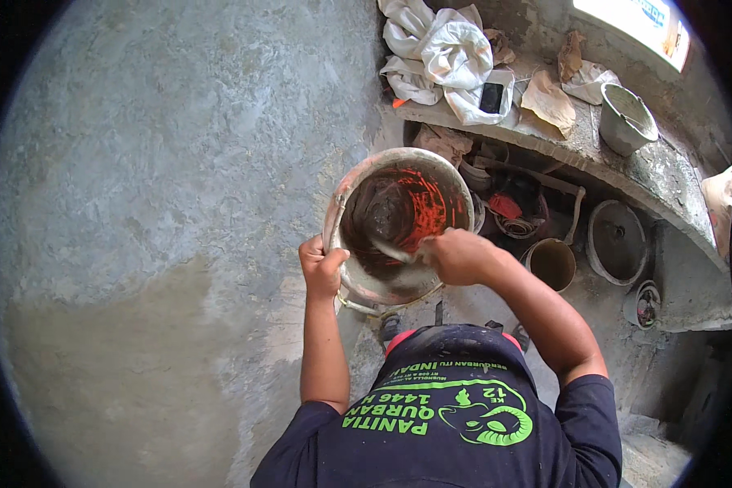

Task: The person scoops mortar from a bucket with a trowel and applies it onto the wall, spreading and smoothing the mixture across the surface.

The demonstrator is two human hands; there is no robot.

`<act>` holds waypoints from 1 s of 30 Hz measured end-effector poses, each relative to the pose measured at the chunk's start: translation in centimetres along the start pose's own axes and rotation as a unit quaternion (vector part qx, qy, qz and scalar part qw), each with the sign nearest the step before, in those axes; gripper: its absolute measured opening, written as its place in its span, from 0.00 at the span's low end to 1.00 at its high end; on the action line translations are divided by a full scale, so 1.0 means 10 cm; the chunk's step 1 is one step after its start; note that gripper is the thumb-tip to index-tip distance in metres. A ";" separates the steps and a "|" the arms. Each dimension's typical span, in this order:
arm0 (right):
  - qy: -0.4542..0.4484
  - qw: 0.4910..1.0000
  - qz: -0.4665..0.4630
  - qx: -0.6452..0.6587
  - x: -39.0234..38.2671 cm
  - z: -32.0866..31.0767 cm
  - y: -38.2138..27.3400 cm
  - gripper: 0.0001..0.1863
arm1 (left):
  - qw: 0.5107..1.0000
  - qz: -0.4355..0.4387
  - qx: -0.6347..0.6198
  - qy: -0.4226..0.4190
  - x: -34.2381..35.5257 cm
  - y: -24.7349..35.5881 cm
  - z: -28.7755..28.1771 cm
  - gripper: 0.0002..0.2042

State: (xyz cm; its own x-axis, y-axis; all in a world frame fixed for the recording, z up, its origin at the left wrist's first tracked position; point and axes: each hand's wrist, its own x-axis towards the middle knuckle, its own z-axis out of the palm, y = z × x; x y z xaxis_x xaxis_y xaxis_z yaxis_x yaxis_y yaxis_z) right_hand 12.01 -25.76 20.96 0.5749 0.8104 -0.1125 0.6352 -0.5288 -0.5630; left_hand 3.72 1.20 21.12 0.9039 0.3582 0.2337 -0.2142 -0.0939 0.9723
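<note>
"Where's the bucket (331,213)?"

"Before the person's dark shirt (431,366), near the concrete ledge (667,169), its inside red-streaked."

"What holds it?"

"The left hand (321,266) clamps its rim; apart from that, the right hand (457,257) clasps a blurred tool (392,250) reaching inside."

"Farther out?"

"White sacks (457,55) and a grey pail (624,132) sit on the ledge."

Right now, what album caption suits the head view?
Left hand grips a mortar-smeared bucket; right hand holds a blurred tool inside.
</note>
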 end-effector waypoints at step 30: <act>0.107 0.992 0.063 0.023 -0.24 -0.19 0.19 0.12 | 0.996 0.062 0.055 0.047 -0.33 -0.08 0.30 0.10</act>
State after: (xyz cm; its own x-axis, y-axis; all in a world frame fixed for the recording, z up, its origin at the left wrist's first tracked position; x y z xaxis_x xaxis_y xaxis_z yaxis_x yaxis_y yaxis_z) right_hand 12.85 -29.20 21.73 0.7481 0.6636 -0.0107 0.5296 -0.6065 -0.5930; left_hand 2.02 -2.74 19.56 0.8338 0.4220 0.3560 -0.2752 -0.2413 0.9306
